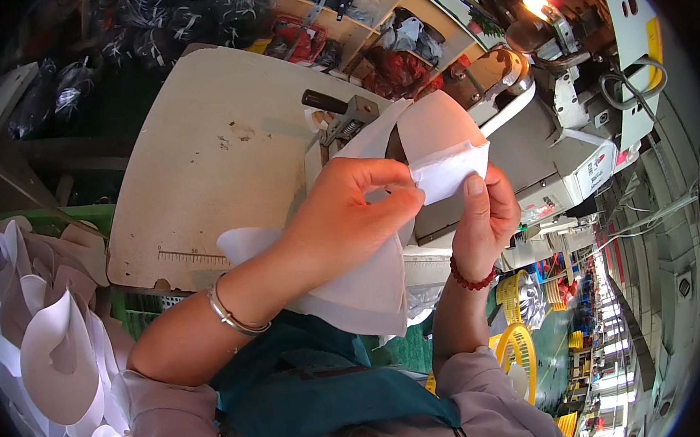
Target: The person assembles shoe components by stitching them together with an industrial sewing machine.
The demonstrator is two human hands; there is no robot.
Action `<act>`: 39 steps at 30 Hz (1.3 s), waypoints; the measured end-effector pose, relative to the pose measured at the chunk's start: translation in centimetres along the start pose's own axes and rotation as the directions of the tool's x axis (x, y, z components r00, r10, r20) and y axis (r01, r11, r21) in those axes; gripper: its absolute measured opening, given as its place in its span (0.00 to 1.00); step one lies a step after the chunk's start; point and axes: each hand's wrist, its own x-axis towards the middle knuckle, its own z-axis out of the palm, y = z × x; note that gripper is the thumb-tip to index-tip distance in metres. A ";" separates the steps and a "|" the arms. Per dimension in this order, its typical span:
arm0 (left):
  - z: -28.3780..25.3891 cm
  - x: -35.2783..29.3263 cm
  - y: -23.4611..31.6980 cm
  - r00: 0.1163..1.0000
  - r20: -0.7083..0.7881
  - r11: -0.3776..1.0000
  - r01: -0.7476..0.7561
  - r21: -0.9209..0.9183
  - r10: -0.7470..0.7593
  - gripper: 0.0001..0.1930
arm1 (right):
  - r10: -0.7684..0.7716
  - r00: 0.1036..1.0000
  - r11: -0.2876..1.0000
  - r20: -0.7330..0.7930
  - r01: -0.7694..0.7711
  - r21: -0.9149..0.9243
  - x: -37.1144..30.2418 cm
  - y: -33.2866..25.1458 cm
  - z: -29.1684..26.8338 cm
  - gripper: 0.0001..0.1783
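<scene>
In front of the machine, both hands hold up a thin white panel (439, 123) with a folded lower edge. My left hand (357, 202) is closed, thumb and fingertips pinching the fold at its left end. My right hand (491, 208) grips the right end of that fold, its thumb pressed on the front and the fingers behind. Below my left wrist hangs a larger white curved piece (364, 299); whether it joins the held panel is hidden by my left hand. A metal guide with a black handle (324, 101) sits just beyond my left hand.
A cream worktable (199, 148) with ruler marks spreads out ahead. At the right stands a sewing machine (493, 168) below a lit lamp (536, 4). Many loose white curved pieces (60, 360) are heaped at the left. Yellow baskets (522, 353) stand on the floor at the right.
</scene>
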 end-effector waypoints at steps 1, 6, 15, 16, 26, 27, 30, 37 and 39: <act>-0.2 -0.1 0.1 1.000 0.017 1.000 -0.001 0.005 0.001 0.10 | -0.007 1.000 1.000 0.010 0.007 -0.008 0.0 0.0 0.0 0.09; -1.5 -0.7 3.0 0.988 0.120 0.979 0.076 0.189 -0.100 0.11 | -0.093 0.995 0.989 -0.029 0.089 -0.116 0.3 -0.2 0.5 0.06; -1.4 -1.9 4.7 0.997 0.072 0.237 -0.075 0.969 0.018 0.14 | -0.273 0.960 0.783 0.055 0.255 -0.567 1.1 -1.0 1.0 0.06; -1.6 -1.7 4.0 0.994 0.079 0.378 -0.100 0.920 0.070 0.14 | -0.266 0.962 0.720 0.067 0.244 -0.650 1.2 -1.5 1.5 0.07; -2.3 2.4 1.8 0.932 0.020 0.925 0.362 -0.114 -0.362 0.11 | -0.515 0.852 0.830 -0.091 0.470 -0.300 -0.2 1.1 1.1 0.16; -2.4 2.7 2.3 0.928 0.027 0.923 0.371 -0.105 -0.370 0.11 | -0.445 0.891 0.833 -0.089 0.376 -0.405 -0.1 1.5 -0.1 0.17; -2.8 4.5 2.2 0.921 0.038 0.922 0.388 -0.002 -0.387 0.13 | -0.174 0.930 0.978 -0.325 0.125 -0.166 0.6 3.2 -0.4 0.17; -2.3 5.7 2.1 0.923 0.054 0.912 0.366 0.187 -0.381 0.12 | 0.495 0.850 0.861 -0.181 -0.451 0.235 2.1 5.5 -1.0 0.17; -2.6 5.5 2.3 0.920 0.039 0.917 0.383 0.114 -0.389 0.12 | 0.553 0.828 0.798 -0.088 -0.497 0.340 1.5 6.1 -1.2 0.15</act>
